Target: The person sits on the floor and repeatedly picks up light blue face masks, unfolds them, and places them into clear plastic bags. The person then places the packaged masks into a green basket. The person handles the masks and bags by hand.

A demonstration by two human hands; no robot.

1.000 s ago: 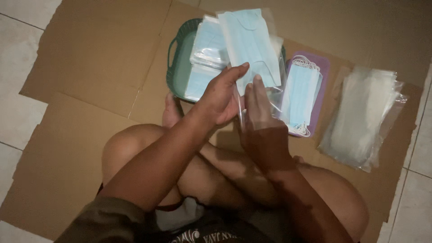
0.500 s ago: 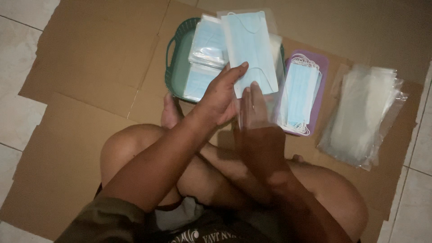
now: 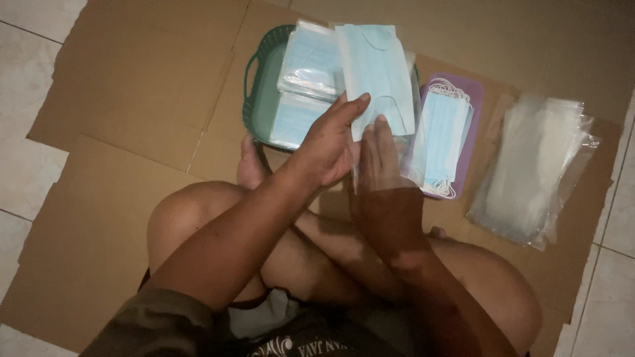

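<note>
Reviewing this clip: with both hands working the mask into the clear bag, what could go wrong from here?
1. The left hand and right hand pinch only the lower edge of the light blue face mask and its thin clear sleeve; the mask might fold or catch instead of sliding in.
2. The mask hangs over the green basket of packed masks, so a slip could drop it there unbagged.
3. The light is dim, so a crooked fit may go unnoticed.

Flattened brown cardboard [image 3: 126, 92] spread over the floor, pale square tiles [image 3: 26, 172] with dark grout showing at the left and right edges, dim light
</note>
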